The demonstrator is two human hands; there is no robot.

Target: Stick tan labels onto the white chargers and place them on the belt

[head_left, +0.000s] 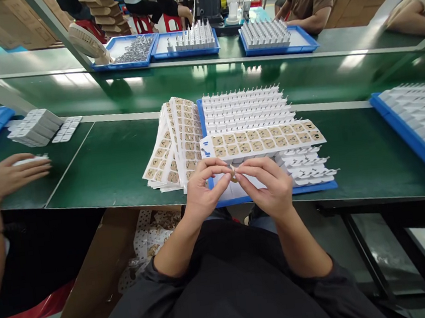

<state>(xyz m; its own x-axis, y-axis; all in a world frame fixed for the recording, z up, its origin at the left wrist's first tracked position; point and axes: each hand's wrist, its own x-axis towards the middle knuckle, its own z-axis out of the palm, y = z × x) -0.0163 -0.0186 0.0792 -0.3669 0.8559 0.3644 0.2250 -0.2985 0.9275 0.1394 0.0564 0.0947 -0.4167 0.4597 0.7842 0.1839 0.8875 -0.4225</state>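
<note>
1. Tan pad (233, 174) – in the head view it sits between the fingertips of both hands, in front of the person's body and over the near part of the blue tray (316, 187).
2. Left hand (207, 186) and right hand (266, 183) meet at the pad: each pinches it between thumb and fingers, one from either side, so neither is clearly nearer. It shows taller than wide, but fingers cover part of it, and I cannot tell its true long axis.
3. Just beyond the fingertips, a printed sheet (263, 140) with two rows of tan pads lies across the tray, its long axis running left to right. The left hand is nearer its left end, the right hand nearer its middle. Whether the fingers touch its near edge cannot be told.
4. White pieces (245, 109) stand in rows in the tray beyond the sheet; more of them (304, 166) show on its near side, just right of the right hand.
5. Left of the tray, fanned sheets (188, 141) lie on the green table (122, 163), long axes pointing away from the person – the left hand is nearer to these.
</note>
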